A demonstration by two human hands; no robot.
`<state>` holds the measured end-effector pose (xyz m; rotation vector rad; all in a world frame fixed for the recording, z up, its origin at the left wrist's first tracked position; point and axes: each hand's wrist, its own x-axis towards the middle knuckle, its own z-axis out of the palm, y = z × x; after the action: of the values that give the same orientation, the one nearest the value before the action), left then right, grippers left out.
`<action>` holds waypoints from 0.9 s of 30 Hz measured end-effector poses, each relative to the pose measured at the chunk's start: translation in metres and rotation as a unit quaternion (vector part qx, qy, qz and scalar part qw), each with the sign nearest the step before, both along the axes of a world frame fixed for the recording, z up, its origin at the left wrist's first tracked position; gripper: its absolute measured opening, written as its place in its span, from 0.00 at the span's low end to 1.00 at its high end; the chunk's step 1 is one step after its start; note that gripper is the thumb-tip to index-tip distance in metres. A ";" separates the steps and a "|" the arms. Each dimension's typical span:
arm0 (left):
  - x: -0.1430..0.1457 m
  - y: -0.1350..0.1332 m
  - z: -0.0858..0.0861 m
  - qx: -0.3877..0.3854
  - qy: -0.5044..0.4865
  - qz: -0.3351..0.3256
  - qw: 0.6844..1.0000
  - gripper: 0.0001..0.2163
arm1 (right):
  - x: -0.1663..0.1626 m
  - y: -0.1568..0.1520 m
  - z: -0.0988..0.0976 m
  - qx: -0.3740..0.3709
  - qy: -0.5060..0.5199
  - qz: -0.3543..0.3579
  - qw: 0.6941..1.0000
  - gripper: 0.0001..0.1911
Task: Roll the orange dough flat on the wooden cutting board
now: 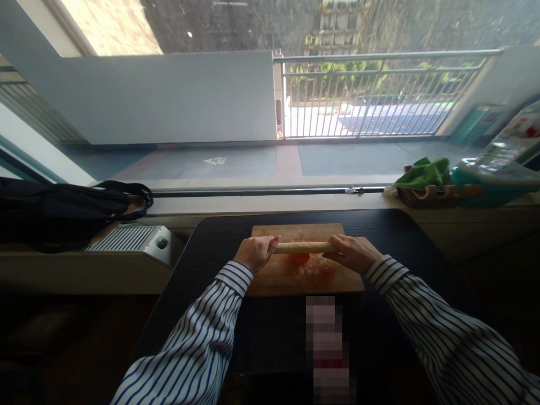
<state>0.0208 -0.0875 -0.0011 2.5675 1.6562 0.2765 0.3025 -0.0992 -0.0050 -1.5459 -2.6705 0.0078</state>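
Note:
A pale wooden rolling pin (301, 247) lies crosswise between my hands, above a wooden cutting board (270, 284). My left hand (256, 252) is closed around its left end. Round the right end, my right hand (355, 253) has its fingers wrapped. Just below the pin shows a soft-looking orange-red lump (298, 257), partly hidden by it; I cannot tell whether the two touch. Orange smears and whitish, flour-like crumbs (310, 270) are spread on the board in front of the lump.
The board rests on a black table (211, 247) with rounded corners, against a window sill (253, 203). At the left are a black bag (71, 205) and a white slotted unit (130, 239). To the right, a green cloth (426, 173) lies beside a teal basin (476, 180).

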 end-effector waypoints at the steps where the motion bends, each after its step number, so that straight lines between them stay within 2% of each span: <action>1: 0.000 0.000 -0.001 -0.003 -0.001 0.001 1.000 0.26 | 0.000 0.000 0.000 -0.002 -0.001 0.000 1.000 0.20; 21: 0.000 0.008 -0.014 -0.026 -0.001 0.014 1.000 0.26 | 0.001 0.005 -0.009 -0.026 -0.001 0.002 1.000 0.21; 27: 0.001 0.008 -0.013 -0.026 0.003 0.013 1.000 0.25 | 0.001 0.007 -0.007 -0.029 -0.006 0.002 1.000 0.20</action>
<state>0.0218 -0.0792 -0.0139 2.5124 1.6777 0.2242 0.3033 -0.0917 -0.0121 -1.5629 -2.7053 0.0780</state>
